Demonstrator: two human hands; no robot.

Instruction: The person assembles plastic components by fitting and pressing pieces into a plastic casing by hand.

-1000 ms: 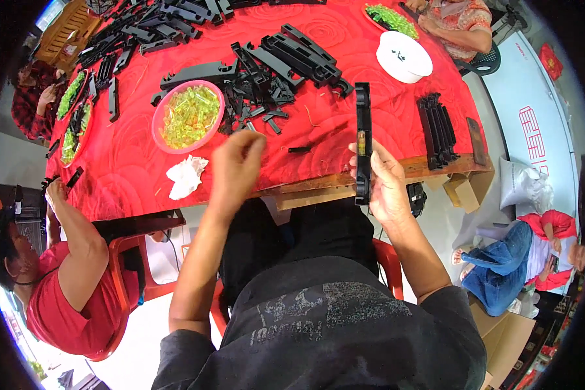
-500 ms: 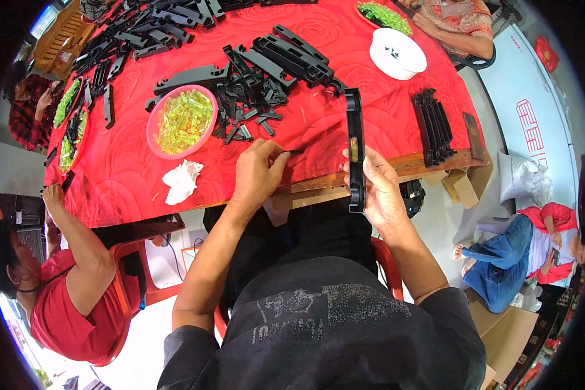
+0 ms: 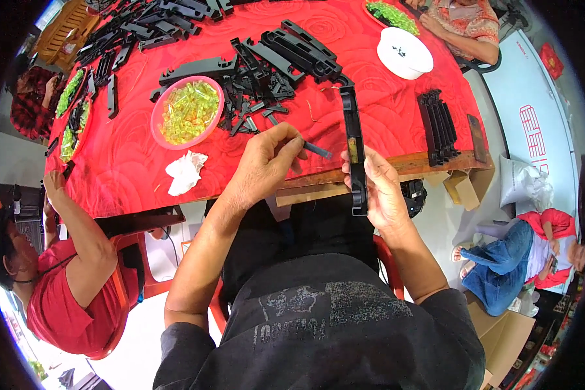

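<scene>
My right hand (image 3: 378, 188) grips a long, narrow black plastic level frame (image 3: 353, 120) near its lower end, standing it lengthwise at the table's near edge. A small yellow vial (image 3: 353, 149) sits in the frame's middle. To its left, my left hand (image 3: 268, 159) pinches a small dark plastic strip (image 3: 317, 150) between thumb and fingers; the strip points at the frame with a gap between them. Beyond my left hand lie a heap of small black plastic pieces (image 3: 257, 97) and a pink bowl (image 3: 155, 123) of yellow-green vials.
Black frames (image 3: 299, 55) lie piled on the red tablecloth (image 3: 344, 29); a row of frames (image 3: 437, 127) is at right. A white bowl (image 3: 419, 65) stands far right, crumpled tissue (image 3: 186, 173) near left. A person in red (image 3: 78, 292) sits left; others sit around.
My left hand has lifted from the tabletop beside the small pieces and moved right, toward the frame, with the dark strip now showing in its fingers. My right hand holds the frame nearly still.
</scene>
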